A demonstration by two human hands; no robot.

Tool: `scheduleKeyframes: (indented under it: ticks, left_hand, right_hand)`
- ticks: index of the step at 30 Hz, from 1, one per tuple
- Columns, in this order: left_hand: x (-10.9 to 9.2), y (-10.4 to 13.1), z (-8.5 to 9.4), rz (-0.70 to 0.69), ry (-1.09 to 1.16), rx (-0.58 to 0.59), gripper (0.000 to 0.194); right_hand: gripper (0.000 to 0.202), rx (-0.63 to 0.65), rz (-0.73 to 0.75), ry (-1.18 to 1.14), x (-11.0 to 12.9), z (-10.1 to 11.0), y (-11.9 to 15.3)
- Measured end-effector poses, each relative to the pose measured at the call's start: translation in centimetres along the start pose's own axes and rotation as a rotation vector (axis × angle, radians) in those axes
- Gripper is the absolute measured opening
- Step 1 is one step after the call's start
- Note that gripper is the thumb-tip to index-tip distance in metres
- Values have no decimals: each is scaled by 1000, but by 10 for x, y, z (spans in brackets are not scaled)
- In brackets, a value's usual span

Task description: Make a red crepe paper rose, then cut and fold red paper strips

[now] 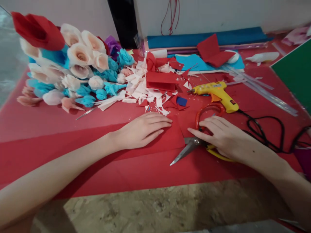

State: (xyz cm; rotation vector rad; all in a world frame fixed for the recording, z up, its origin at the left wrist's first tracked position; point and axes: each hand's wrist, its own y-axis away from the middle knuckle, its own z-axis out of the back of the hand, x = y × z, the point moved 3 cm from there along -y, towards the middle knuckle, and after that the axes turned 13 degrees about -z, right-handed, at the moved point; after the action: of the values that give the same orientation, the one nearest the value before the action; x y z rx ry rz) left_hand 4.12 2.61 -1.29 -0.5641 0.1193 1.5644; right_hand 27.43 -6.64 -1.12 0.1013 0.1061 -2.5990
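My left hand [143,129] lies flat with its fingers stretched over a long strip of red paper [173,137], pressing it on the red-covered table. Just right of the strip's end, my right hand [220,134] grips scissors [186,152] with one red and one yellow handle. Their blades are spread. The near blade points toward the lower left over the table, and most of the other seems hidden beneath the paper's right edge. A folded red paper piece [161,81] sits beyond my left hand on a heap of scraps.
Paper flowers [80,55] in cream, blue and red crowd the back left. Pale scraps [136,84] are piled mid-table. A yellow glue gun [217,92] with a black cord [264,136] lies beyond my right hand. Glue sticks [269,92] and a white bottle [263,57] are at the right.
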Motion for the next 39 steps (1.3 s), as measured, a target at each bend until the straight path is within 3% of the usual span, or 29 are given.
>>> scheduleKeyframes:
  ticks: [14,23,29,36,39]
  left_hand:
    - [0,0,-2,-4,-110,28,32]
    - [-1,0,-3,0,-125,25,32]
    - [1,0,-3,23,-100,30,33]
    - [1,1,-4,-41,-154,8,31]
    - [1,1,-4,-58,-166,-1,30]
  right_hand:
    - [41,-47,60,29,-1,3,7]
    - [35,-13,94,6,-5,7,12]
    - [32,-7,88,99,-6,7,17]
    - [33,-117,71,163,-1,21,20]
    - [33,-66,63,224,-1,19,21]
